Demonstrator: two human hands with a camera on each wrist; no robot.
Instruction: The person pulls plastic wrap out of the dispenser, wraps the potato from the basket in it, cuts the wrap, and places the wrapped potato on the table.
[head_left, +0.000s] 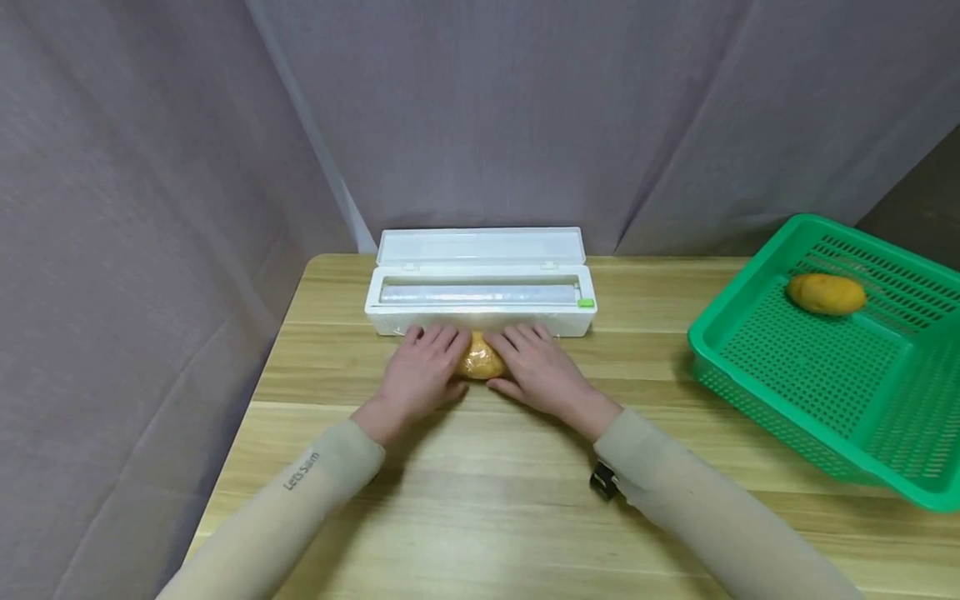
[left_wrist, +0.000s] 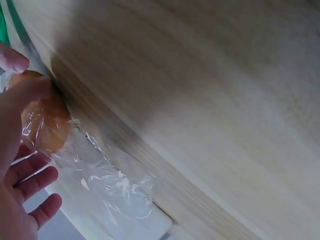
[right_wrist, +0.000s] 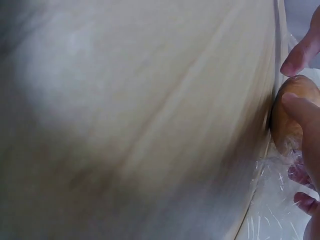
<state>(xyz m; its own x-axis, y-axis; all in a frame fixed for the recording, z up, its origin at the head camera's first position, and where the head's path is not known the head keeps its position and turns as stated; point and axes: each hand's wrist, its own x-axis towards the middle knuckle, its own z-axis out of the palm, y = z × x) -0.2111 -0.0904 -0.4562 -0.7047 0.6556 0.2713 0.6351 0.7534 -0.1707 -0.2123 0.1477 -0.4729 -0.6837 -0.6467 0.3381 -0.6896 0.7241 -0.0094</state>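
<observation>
A yellow potato lies on the table just in front of the cling film box, with shiny clear film over it. My left hand holds its left side, thumb on the near face. From the other side my right hand holds it, its thumb also on the near face. Loose, crumpled cling film spreads out beside the potato under the left fingers. More cling film shows below the right hand. The box lid stands open, and the film roll is visible inside.
At the right stands a green perforated basket with another potato in it. A green slider sits on the box's right end. Behind the wooden table hangs a grey curtain.
</observation>
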